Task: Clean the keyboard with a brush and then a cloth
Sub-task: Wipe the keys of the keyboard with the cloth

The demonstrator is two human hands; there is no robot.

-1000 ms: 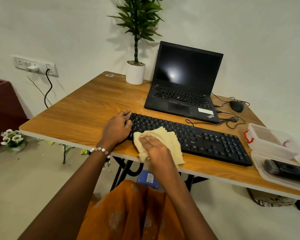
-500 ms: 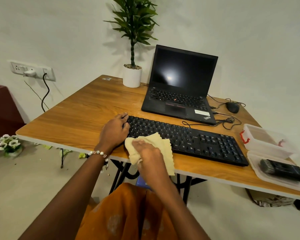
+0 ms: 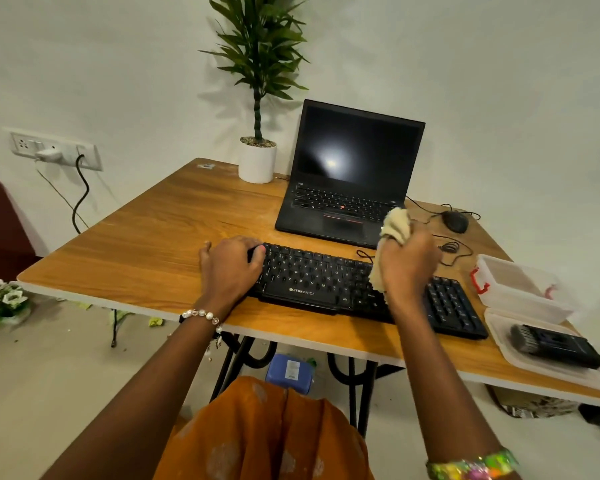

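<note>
At the near edge of the worktop [image 3: 153,258] the black keyboard [image 3: 329,282] is steadied at its left end by the left hand [image 3: 231,268], fingers laid loosely over the keys. Above its middle the cloth [image 3: 394,225] is held bunched in the right hand [image 3: 407,268], grip curled tight round it; the brush [image 3: 555,346] lies in a tray lid [image 3: 499,327] at the right, the laptop [image 3: 347,178] standing behind

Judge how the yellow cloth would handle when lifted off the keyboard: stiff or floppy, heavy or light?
Probably floppy: the cloth bunches above the right hand and a loose tail hangs below the grip. Likely light, since one hand holds it clear of the keyboard. Its nubbly surface suggests it won't slip easily.
</note>
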